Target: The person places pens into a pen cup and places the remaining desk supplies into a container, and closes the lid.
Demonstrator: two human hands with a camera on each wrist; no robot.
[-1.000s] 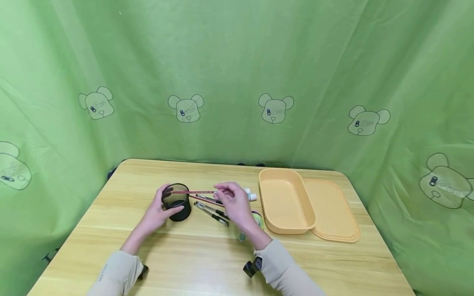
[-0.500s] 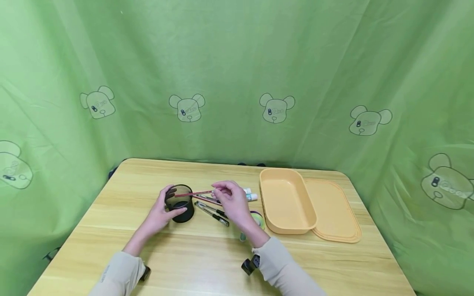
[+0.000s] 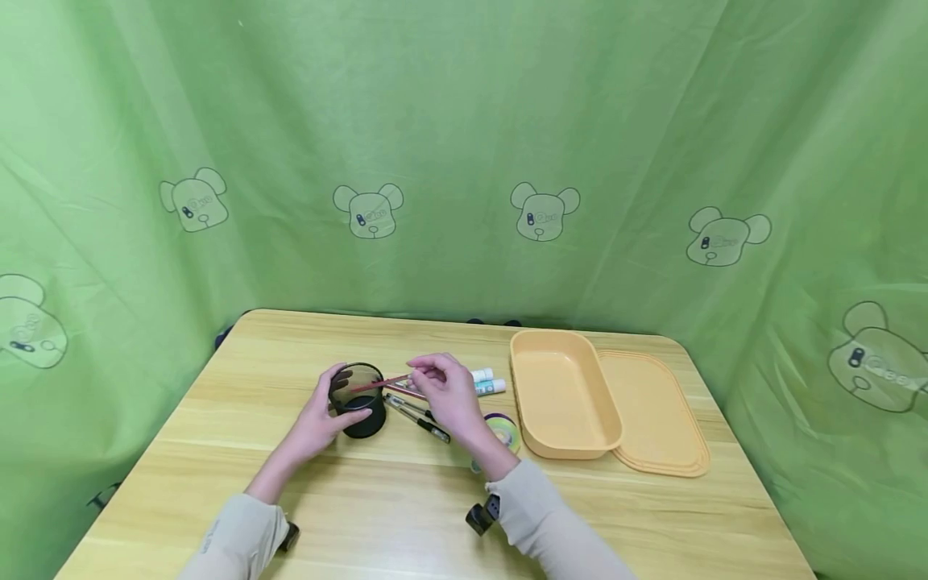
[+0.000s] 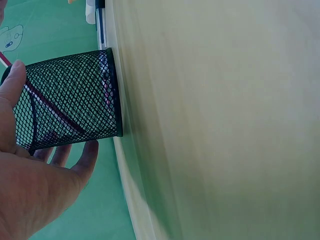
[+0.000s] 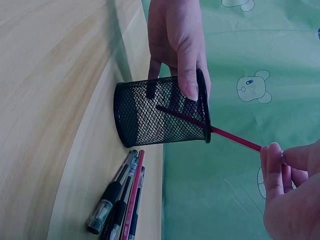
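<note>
**Pencil partway into cup, slanted; stand it up before letting go**

Hands: left hand (image 3: 315,424) grips the cup (image 4: 72,90) near the rim, thumb on the near side, fingers round the far side. Right hand (image 3: 453,401) pinches the pencil (image 5: 235,139) by its upper end, fingertips close together.

Position: lower end of the pencil is inside the cup, seen through the mesh short of the base. Rest sticks out over the rim at a slant toward the right hand. Cup base looks set on the table (image 3: 362,515), just beside the loose pens.

My read: step is feeding the pencil in. To do it well:
- Swing the right hand over the mouth so the pencil goes steeper.
- Slide it down until the tip meets the base, then release. Dropping early likely just leaves it leaning hard on the rim.
- Left grip firm but light; mesh probably gives if squeezed. Grip matters, as a pencil levering on the rim could tip the cup.

Count:
- cup: 1
- red pencils: 2 (one in hand, one loose pencil (image 5: 132,197))
- pens (image 5: 111,191): at least 3, overlapping
- glue sticks (image 3: 490,387): 2
- tape roll (image 3: 512,435): 1, partly behind the right forearm
- box (image 3: 565,395): 1
- lid (image 3: 656,415): 1, flat beside the box
</note>
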